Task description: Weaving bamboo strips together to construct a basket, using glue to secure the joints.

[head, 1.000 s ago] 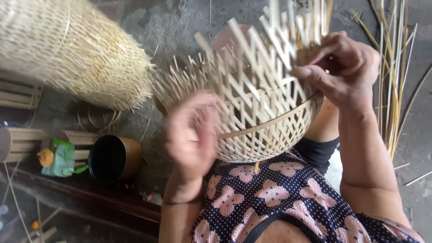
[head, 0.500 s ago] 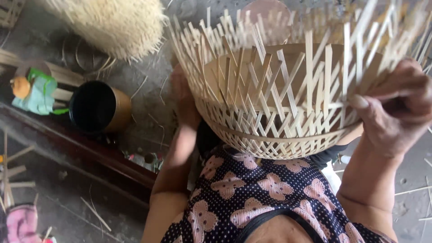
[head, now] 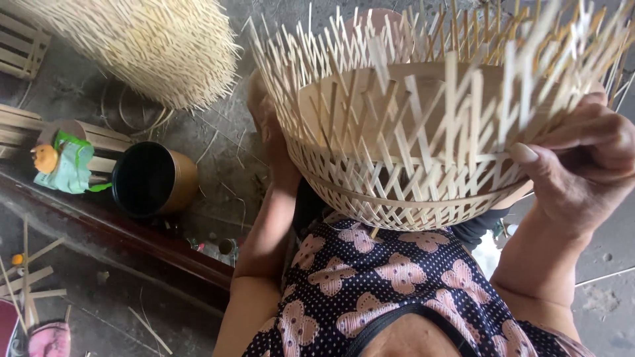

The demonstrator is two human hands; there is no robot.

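I hold a half-woven bamboo basket (head: 403, 165) in front of my chest, its loose strip ends sticking up and outward. My right hand (head: 575, 165) grips the strips at the basket's right rim, thumb on the outside. My left hand (head: 268, 125) rests against the basket's left side and is mostly hidden behind the strips. Below is my dark flower-patterned top (head: 390, 277).
A finished pale basket with bristling ends (head: 145, 46) lies at the upper left on the concrete floor. A black-lined round tin (head: 152, 178) and a small green and orange toy (head: 63, 162) sit on a dark wooden beam (head: 132, 244). Loose bamboo strips (head: 30, 277) lie at lower left.
The basket has turned and come closer, its open side now facing more toward me. My left hand went from in front of the basket to behind its left side.
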